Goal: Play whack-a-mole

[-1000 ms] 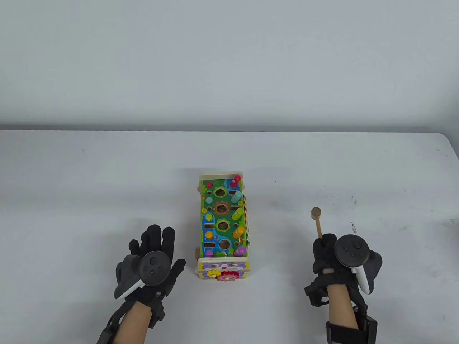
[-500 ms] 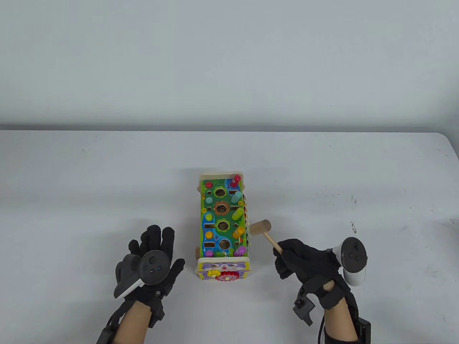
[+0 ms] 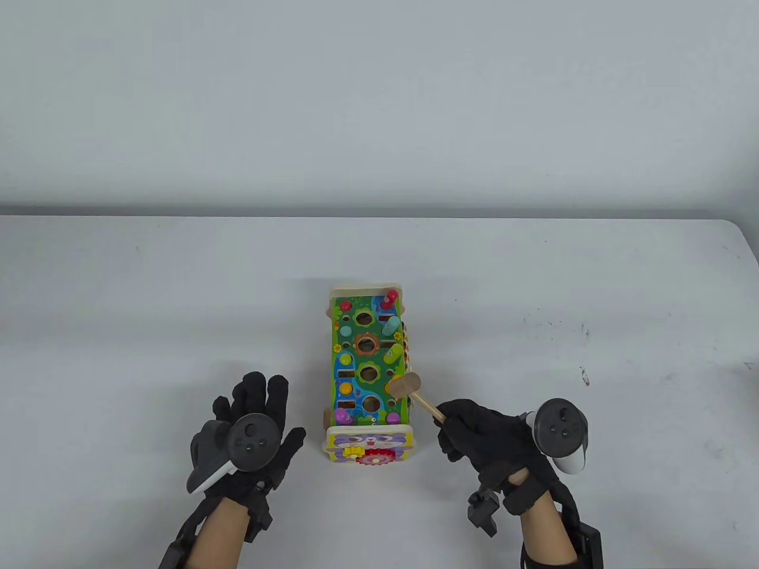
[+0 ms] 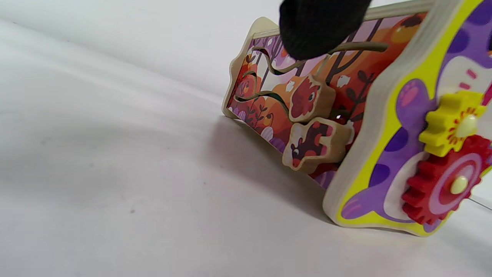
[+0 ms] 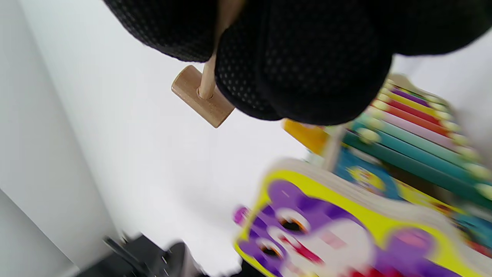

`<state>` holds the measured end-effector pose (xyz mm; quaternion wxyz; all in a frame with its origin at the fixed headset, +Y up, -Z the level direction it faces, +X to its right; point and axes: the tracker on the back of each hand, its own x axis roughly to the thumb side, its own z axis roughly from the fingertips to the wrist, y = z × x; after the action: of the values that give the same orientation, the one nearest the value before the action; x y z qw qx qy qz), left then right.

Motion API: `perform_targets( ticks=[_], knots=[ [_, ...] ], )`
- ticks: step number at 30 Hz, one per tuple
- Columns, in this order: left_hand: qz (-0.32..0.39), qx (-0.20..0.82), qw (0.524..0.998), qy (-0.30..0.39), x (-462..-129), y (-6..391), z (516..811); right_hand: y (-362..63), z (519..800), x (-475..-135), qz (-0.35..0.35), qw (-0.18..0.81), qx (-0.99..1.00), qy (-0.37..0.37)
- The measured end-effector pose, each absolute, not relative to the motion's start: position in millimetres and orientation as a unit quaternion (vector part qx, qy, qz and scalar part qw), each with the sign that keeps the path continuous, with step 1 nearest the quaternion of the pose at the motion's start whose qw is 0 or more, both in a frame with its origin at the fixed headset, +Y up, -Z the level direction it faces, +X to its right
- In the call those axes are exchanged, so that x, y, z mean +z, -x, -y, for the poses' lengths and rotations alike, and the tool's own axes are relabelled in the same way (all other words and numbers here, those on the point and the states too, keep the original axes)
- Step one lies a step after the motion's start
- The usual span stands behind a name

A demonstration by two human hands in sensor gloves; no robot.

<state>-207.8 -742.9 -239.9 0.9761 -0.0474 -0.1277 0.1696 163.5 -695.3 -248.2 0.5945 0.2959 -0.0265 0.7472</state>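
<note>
I see the toy box (image 3: 369,373) at mid-table (image 3: 118,284); my left hand (image 3: 249,427) lies left of it; my right hand (image 3: 492,438) right, its hammer (image 3: 404,385) over the box's right edge.

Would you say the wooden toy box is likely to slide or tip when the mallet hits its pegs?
The toy box looks stiff and long, with flat end panels on the table, so tipping seems unlikely. It may slide: the left hand lies beside it without holding it, and the tabletop looks smooth.

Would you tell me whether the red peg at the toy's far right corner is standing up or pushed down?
Standing up: in the table view the red peg rises clear above the toy's green top, its shaft showing.
</note>
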Motion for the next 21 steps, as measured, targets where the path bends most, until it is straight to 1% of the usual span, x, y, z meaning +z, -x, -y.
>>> perform_targets(
  ticks=[3, 4, 7, 9, 10, 12, 13, 16, 21],
  knots=[
    [0.128, 0.171, 0.976, 0.047, -240, 208, 743, -167, 694, -247, 0.093, 0.625, 0.722, -0.282],
    [0.128, 0.172, 0.976, 0.047, -240, 208, 743, -167, 695, -247, 0.097, 0.623, 0.725, -0.279],
    [0.128, 0.174, 0.975, 0.047, -240, 208, 743, -163, 703, -250, 0.068, 0.587, 0.764, -0.259],
    [0.130, 0.175, 0.975, 0.046, -240, 208, 743, -157, 711, -253, 0.033, 0.529, 0.813, -0.241],
    [0.130, 0.176, 0.975, 0.046, -240, 208, 743, -154, 716, -255, 0.017, 0.475, 0.846, -0.240],
    [0.131, 0.175, 0.975, 0.046, -240, 208, 743, -152, 717, -257, 0.003, 0.434, 0.868, -0.242],
    [0.131, 0.175, 0.975, 0.046, -240, 208, 743, -151, 716, -258, 0.009, 0.442, 0.862, -0.248],
    [0.132, 0.177, 0.974, 0.046, -240, 208, 743, -154, 708, -257, 0.059, 0.515, 0.818, -0.250],
    [0.133, 0.180, 0.974, 0.044, -241, 209, 743, -159, 692, -254, 0.150, 0.575, 0.762, -0.257]
  ],
)
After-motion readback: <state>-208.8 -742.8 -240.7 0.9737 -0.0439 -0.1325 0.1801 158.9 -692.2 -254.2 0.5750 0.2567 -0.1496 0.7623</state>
